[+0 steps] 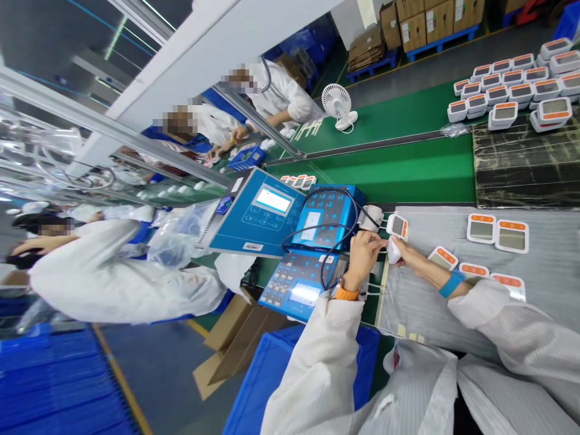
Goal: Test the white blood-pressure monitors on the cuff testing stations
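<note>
My right hand (pixel 405 252), with a blue band at its wrist, grips a small white device (pixel 394 250) near the left end of the grey work mat. My left hand (pixel 364 254), wearing a watch with an orange strap, has its fingers pinched together at the left side of that device. What the left fingertips hold is too small to make out. Just beyond the hands stands a white device with a grey screen (pixel 397 226). A white cylindrical part (pixel 370 217) sits beside my left hand, next to black cables.
Blue test instruments (pixel 324 220) with black cables stand to the left. White-and-orange screen devices (pixel 512 235) lie on the grey mat (pixel 435 302); several more are stacked at the far right. A white fan (pixel 336 103) stands across the green belt (pixel 408 169). Co-workers sit at left.
</note>
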Demonstrator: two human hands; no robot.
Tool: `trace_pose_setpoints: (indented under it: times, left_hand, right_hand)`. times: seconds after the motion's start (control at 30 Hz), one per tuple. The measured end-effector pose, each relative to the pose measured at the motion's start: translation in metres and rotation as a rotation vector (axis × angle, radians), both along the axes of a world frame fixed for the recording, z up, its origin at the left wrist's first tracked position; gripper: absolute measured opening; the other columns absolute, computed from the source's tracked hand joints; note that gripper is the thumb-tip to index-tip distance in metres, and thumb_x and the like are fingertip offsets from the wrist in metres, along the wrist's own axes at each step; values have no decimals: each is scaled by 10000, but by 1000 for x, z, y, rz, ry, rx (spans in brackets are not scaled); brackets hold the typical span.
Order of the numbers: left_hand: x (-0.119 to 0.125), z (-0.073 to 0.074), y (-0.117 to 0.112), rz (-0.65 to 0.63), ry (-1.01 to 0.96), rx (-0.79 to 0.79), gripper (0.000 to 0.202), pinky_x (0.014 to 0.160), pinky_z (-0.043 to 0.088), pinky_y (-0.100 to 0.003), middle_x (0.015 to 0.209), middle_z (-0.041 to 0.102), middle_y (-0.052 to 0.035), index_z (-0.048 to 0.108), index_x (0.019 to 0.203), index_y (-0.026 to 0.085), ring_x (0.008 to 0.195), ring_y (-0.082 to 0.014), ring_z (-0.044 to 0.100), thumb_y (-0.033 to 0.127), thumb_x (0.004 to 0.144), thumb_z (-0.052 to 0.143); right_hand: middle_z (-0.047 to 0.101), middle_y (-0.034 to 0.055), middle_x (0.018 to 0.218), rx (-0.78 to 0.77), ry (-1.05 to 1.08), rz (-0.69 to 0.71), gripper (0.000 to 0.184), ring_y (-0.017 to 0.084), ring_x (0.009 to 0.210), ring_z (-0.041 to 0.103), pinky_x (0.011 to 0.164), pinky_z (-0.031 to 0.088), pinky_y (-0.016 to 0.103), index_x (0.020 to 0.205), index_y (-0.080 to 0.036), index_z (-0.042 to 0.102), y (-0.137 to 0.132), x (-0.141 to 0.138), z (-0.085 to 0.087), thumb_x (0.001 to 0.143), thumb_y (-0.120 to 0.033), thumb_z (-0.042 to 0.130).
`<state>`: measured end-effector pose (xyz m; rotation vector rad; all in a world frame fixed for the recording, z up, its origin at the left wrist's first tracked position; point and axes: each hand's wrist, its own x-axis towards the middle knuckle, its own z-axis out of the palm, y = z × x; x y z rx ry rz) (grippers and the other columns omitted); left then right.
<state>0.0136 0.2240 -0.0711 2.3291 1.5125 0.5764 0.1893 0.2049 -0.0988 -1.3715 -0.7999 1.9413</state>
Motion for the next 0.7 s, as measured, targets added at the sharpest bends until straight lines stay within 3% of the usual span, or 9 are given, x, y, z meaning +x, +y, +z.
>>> trace_pose_setpoints:
  times: [0.1, 0.2, 0.4, 0.7]
  left_hand:
    - [-6, 5, -7, -79, -63, -163, 124, 852, 514, -343, 990, 746, -58, 762, 994, 216, 919, -208, 664, 239, 957, 646]
    - [-9, 3, -9, -115, -110, -271, 55, 760, 515, -291, 880, 736, -30, 741, 916, 193, 786, -167, 655, 196, 921, 686]
    - [-10, -11, -4, -174, -183, -169, 92, 892, 530, -355, 918, 747, -54, 752, 912, 203, 923, -205, 670, 212, 945, 666]
    - [-6, -14, -5, -153, -214, -124, 126, 879, 512, -369, 921, 725, -64, 727, 901, 199, 929, -216, 634, 235, 970, 627]
  right_hand:
    - [726, 69, 1026, -5, 41, -7, 450, 175, 881, 665, 631, 524, 232, 1162, -203, 675, 0, 1, -4, 1040, -547, 412]
    - [727, 68, 1009, 0, 86, -18, 439, 169, 850, 662, 632, 529, 235, 1136, -200, 678, -1, 2, -9, 1034, -554, 439]
    - [718, 55, 964, 0, 109, -16, 444, 166, 829, 655, 613, 528, 230, 1108, -208, 683, -1, 3, -11, 1024, -576, 449]
    - [720, 36, 948, 19, 54, -18, 415, 163, 812, 652, 599, 506, 225, 1077, -224, 676, -1, -1, -6, 1012, -570, 455]
